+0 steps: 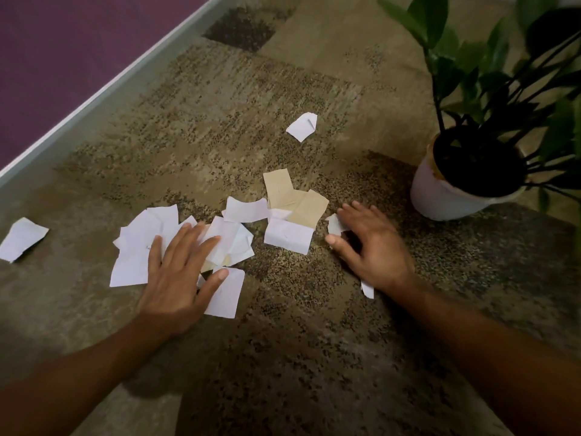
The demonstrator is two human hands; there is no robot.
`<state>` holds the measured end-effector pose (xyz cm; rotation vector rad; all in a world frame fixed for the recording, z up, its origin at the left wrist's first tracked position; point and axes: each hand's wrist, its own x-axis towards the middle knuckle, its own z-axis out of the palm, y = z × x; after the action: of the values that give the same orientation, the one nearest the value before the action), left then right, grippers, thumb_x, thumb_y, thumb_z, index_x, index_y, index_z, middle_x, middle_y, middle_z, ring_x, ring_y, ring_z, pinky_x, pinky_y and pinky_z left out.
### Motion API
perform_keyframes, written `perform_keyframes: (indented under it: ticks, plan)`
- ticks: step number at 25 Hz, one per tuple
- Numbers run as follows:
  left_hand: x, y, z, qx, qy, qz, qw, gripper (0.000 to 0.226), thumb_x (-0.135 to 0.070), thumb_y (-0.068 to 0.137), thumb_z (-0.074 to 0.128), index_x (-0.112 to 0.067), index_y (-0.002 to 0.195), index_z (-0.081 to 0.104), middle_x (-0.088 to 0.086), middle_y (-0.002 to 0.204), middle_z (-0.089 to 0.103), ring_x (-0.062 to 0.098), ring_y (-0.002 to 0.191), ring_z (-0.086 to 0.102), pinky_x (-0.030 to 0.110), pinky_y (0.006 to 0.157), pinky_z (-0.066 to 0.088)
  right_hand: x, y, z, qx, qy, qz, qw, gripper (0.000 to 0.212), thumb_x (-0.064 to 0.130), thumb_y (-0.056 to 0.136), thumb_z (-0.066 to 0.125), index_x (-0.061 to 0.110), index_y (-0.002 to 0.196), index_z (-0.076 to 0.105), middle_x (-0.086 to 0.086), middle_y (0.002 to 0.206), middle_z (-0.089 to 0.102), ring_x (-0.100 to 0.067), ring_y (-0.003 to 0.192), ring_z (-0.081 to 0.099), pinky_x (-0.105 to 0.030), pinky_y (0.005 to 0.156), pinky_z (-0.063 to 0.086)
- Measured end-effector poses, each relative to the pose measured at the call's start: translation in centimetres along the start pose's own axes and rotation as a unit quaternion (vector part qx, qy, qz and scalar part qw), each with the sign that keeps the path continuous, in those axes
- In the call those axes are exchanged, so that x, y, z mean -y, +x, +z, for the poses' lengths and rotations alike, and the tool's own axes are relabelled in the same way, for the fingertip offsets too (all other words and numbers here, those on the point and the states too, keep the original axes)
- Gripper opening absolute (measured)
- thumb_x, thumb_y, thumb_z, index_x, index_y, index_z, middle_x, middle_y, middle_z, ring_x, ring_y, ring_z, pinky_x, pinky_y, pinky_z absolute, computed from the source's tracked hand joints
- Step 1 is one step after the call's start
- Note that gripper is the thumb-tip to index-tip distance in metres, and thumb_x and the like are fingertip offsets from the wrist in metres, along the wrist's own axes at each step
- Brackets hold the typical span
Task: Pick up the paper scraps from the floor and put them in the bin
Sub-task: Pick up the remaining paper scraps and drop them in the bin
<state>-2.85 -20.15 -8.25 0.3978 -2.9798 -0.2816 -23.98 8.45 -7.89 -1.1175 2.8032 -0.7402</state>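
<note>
Several white paper scraps lie on the patterned carpet in a loose pile (138, 243). My left hand (180, 272) rests flat on this pile, fingers spread. A tan scrap (294, 196) and a white scrap (287, 236) lie in the middle. My right hand (367, 247) arches over a small white scrap (334, 223), fingers apart and touching the carpet; another sliver (367, 291) shows under its wrist. Single scraps lie apart at the far left (22, 239) and farther back (302, 126). No bin is in view.
A potted plant in a white pot (440, 196) stands at the right, its leaves (471, 67) spreading over that side. A purple surface with a pale edge (103, 89) runs diagonally along the upper left.
</note>
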Motion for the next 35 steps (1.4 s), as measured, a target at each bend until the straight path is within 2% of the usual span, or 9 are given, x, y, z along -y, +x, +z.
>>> perform_keyframes:
  ticks: [4,7,12,17,20,24,29,32,35]
  plan:
    - [-2.4,3.0,-0.5,-0.084,-0.033,0.060,0.994,0.062,-0.060,0.097,0.026,-0.017,0.134,0.050,0.006,0.155,0.034,0.018,0.149,0.017,0.056,0.117,0.009,0.1,0.3,0.0,0.028,-0.039,-0.002,0.999,0.076,0.074,0.093,0.029,0.020,0.144,0.046,0.000,0.154,0.041,-0.012,0.146,0.027,-0.035,0.122,0.013]
    - [-7.0,10.1,-0.2,-0.124,-0.059,0.070,0.988,0.048,-0.055,0.096,0.040,-0.020,0.125,0.054,0.004,0.152,0.038,0.019,0.147,0.021,0.049,0.117,0.013,-0.3,0.4,0.4,0.025,-0.049,-0.009,0.998,0.076,0.073,0.092,0.032,0.019,0.144,0.047,0.000,0.154,0.040,-0.011,0.146,0.027,-0.033,0.121,0.012]
    - [-12.2,20.8,1.3,0.013,-0.058,0.035,0.998,0.057,-0.054,0.095,0.044,-0.020,0.140,0.044,0.010,0.159,0.025,0.029,0.149,0.014,0.049,0.118,0.013,-0.3,0.4,0.4,0.005,-0.045,-0.015,0.999,0.072,0.069,0.091,0.040,0.017,0.140,0.051,-0.001,0.151,0.045,-0.013,0.145,0.031,-0.037,0.121,0.019]
    - [-13.0,27.8,1.8,0.147,0.003,-0.008,0.989,0.055,-0.059,0.097,0.032,-0.043,0.149,0.022,0.021,0.162,-0.003,0.040,0.148,-0.004,0.054,0.119,0.003,-0.5,0.6,0.4,0.001,-0.034,-0.017,0.999,0.071,0.067,0.090,0.044,0.017,0.139,0.052,-0.001,0.151,0.046,-0.013,0.144,0.032,-0.039,0.120,0.022]
    - [-13.3,29.5,2.0,0.220,0.042,-0.023,0.974,0.058,-0.064,0.096,0.027,-0.047,0.150,0.013,0.022,0.161,-0.006,0.038,0.149,-0.005,0.056,0.118,0.002,-0.5,0.5,0.5,0.010,-0.041,-0.016,0.999,0.073,0.068,0.090,0.043,0.016,0.140,0.052,-0.001,0.151,0.045,-0.013,0.145,0.031,-0.039,0.121,0.020]
    - [-13.2,29.5,2.6,0.195,0.058,-0.031,0.978,0.059,-0.060,0.098,0.026,-0.036,0.151,0.017,0.026,0.159,0.011,0.041,0.146,0.012,0.052,0.117,0.018,-0.4,0.6,0.3,0.009,-0.041,-0.012,0.999,0.073,0.068,0.089,0.043,0.015,0.139,0.053,-0.002,0.151,0.045,-0.013,0.145,0.031,-0.039,0.121,0.020]
    - [-13.2,29.0,1.3,0.084,0.062,-0.015,0.994,0.042,-0.023,0.101,0.042,-0.001,0.136,0.040,0.026,0.127,0.055,0.039,0.115,0.054,0.046,0.090,0.045,-0.3,0.6,0.4,0.006,-0.039,-0.012,0.999,0.073,0.067,0.089,0.045,0.015,0.139,0.054,-0.002,0.150,0.046,-0.013,0.144,0.032,-0.039,0.121,0.020]
    - [-11.8,28.3,-0.1,0.074,0.061,0.006,0.995,0.036,0.000,0.089,0.047,-0.002,0.124,0.051,0.025,0.112,0.063,0.042,0.099,0.061,0.047,0.081,0.049,-0.3,0.6,0.3,0.003,-0.039,-0.014,0.999,0.072,0.066,0.089,0.046,0.014,0.138,0.054,-0.003,0.150,0.047,-0.014,0.144,0.034,-0.040,0.120,0.021]
    - [-10.9,27.5,-0.3,0.071,0.041,0.013,0.997,0.043,0.002,0.084,0.049,-0.008,0.125,0.051,0.025,0.114,0.061,0.042,0.101,0.059,0.046,0.082,0.049,-0.3,0.6,0.4,0.004,-0.045,-0.015,0.999,0.071,0.067,0.090,0.045,0.015,0.139,0.053,-0.002,0.151,0.046,-0.013,0.144,0.032,-0.040,0.121,0.021]
